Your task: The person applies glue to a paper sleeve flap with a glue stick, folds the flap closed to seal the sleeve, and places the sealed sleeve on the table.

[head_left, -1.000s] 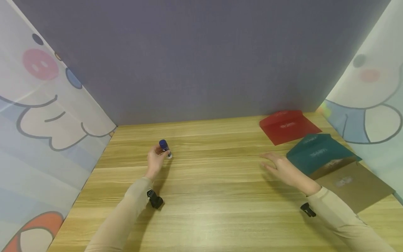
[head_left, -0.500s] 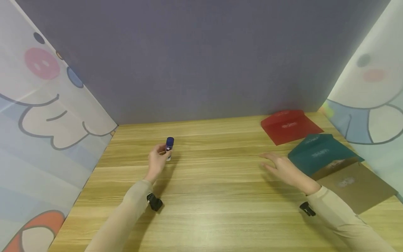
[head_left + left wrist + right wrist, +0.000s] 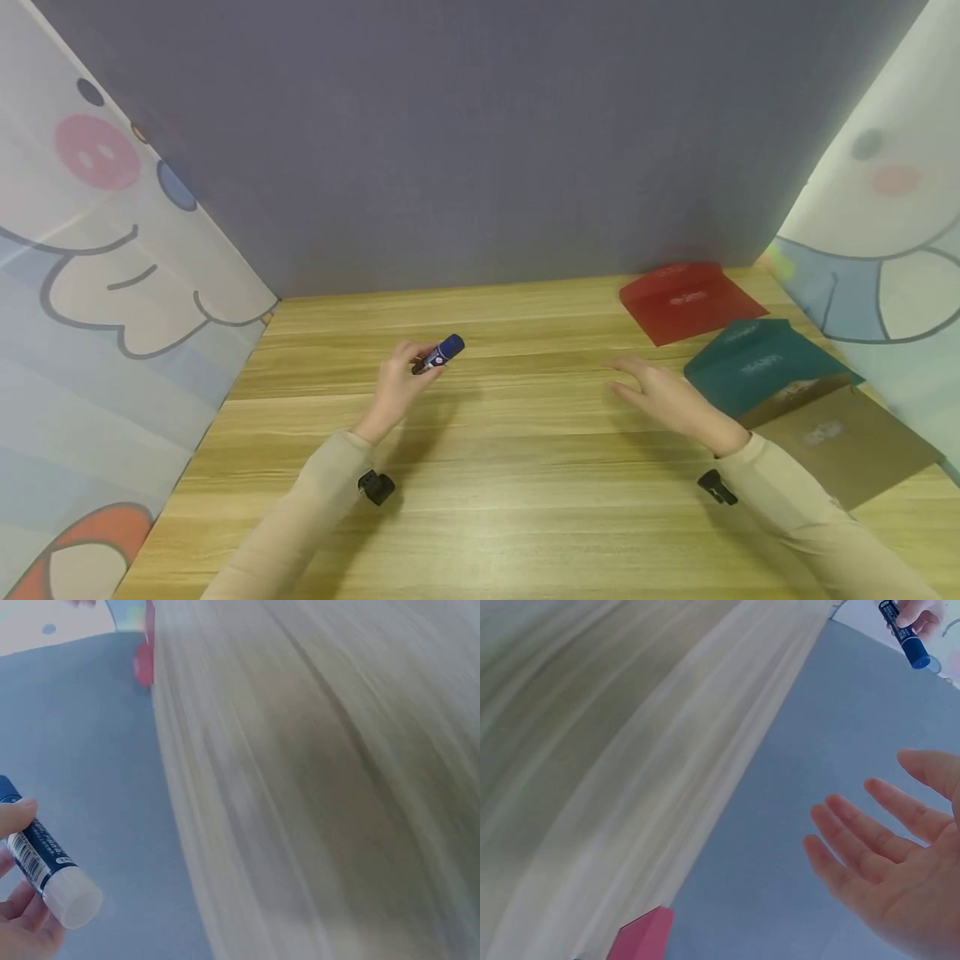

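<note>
My left hand (image 3: 401, 379) pinches a glue stick (image 3: 441, 353) between thumb and fingers, raised over the wooden table. Its blue cap points up and to the right in the head view. In the left wrist view the glue stick (image 3: 46, 855) shows a dark blue label with a barcode and a white base end. My right hand (image 3: 663, 396) hovers over the table on the right, holding nothing. Its fingers are spread and relaxed in the right wrist view, the palm (image 3: 922, 892) showing. The glue stick (image 3: 904, 634) also appears there, at the upper right.
Along the right side lie a red envelope (image 3: 693, 308), a teal envelope (image 3: 765, 362) and a brown envelope (image 3: 855, 442), flaps open, each with a whitish patch. The brown one overlaps the teal. A grey panel (image 3: 480, 167) rises behind the wooden table (image 3: 510, 492); cartoon-printed sheets flank both sides.
My left hand has moved right with the glue stick, which has turned from upright to tilted, cap toward the right. My right hand has shifted slightly left. The envelopes have stayed put.
</note>
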Demonstrator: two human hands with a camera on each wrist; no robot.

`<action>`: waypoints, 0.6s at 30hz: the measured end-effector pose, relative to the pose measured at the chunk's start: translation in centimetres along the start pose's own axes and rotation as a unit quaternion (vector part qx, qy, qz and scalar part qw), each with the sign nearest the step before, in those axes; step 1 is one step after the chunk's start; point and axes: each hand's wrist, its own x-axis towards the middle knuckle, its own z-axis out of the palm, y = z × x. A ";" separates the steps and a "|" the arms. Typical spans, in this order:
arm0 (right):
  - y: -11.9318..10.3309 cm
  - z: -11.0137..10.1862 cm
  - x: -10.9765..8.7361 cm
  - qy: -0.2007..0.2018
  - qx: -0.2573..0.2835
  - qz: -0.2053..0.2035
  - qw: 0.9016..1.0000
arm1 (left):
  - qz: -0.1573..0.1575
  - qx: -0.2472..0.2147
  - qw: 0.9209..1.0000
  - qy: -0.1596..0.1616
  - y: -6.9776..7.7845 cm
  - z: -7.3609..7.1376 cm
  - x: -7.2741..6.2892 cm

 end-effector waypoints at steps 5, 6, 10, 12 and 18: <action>-1.3 -0.1 0.7 0.011 0.006 -0.027 1.000 | 0.054 0.016 0.998 -0.023 1.6 0.8 -0.2; -1.6 -0.1 0.9 0.012 0.013 -0.033 0.999 | 0.068 0.020 0.997 -0.025 1.8 1.0 -0.3; -2.7 0.1 1.6 0.026 0.038 -0.061 0.997 | 0.124 0.040 0.991 -0.035 2.8 1.6 -0.6; -3.2 0.3 1.9 0.034 0.048 -0.075 0.995 | 0.144 0.046 0.988 -0.042 3.3 1.9 -0.7; -4.8 0.7 2.5 0.068 0.088 -0.117 0.987 | 0.229 0.072 0.970 -0.046 4.5 2.6 -0.9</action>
